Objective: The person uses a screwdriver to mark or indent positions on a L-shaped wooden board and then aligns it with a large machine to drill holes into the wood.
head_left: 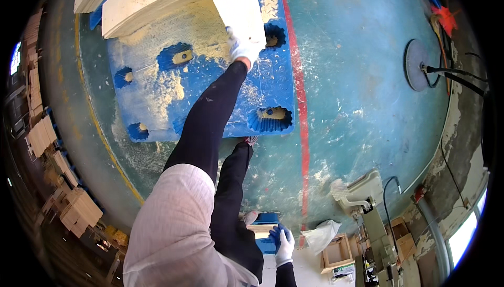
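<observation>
My left hand [244,45], in a white glove, reaches far forward and grips the lower end of a pale L-shaped plywood panel [236,1]. The panel is the top one of a stack on a blue plastic pallet [262,85]. Its fingers bend around the panel's inner edge. My right hand [282,242], in a white glove with a blue palm, hangs low on the right with fingers loosely bent and apart, holding nothing. Behind it, blue pieces and pale boards [262,229] show partly.
Sawdust [170,87] covers much of the pallet, which has deep round pockets. A red floor line [302,108] runs along its right side. To the right stand a round disc base [416,65] with cables, a machine [375,213] and a wooden box [336,253]. Wood stacks [80,211] line the left.
</observation>
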### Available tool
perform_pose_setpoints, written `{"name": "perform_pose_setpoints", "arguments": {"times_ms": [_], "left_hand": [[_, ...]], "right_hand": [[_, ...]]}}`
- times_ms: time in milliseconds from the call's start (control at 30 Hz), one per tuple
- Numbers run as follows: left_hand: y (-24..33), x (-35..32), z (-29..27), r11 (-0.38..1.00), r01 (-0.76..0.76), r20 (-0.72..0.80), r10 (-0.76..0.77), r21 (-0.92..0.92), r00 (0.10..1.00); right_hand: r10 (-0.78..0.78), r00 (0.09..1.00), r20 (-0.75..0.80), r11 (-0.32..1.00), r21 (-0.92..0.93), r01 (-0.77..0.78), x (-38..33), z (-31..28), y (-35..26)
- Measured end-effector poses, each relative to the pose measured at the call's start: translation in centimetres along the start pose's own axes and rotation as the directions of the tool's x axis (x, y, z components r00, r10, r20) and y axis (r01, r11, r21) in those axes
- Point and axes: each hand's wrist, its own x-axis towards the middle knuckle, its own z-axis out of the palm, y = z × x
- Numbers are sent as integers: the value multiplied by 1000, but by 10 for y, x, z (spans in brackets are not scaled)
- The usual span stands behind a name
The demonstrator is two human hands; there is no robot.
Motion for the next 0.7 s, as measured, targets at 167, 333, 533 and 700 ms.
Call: {"name": "perform_pose_setpoints", "arguments": {"times_ms": [167,333,533,700], "left_hand": [[-10,-111,-103,971,52,17,-58,232,998],[-5,-310,-203,915,-48,221,-46,400,974],[11,-521,-247,926,-128,448,-49,356,893],[21,-612,-228,993,-104,638,48,50,768]], "right_hand": [[-163,983,85,986,-15,165,12,32,-46],[-235,876,422,970,152,188,39,124,-109],[-299,680,670,902,431,-28,9,173,-91],[-539,705,461,838,214,502,-51,69,-99]]}}
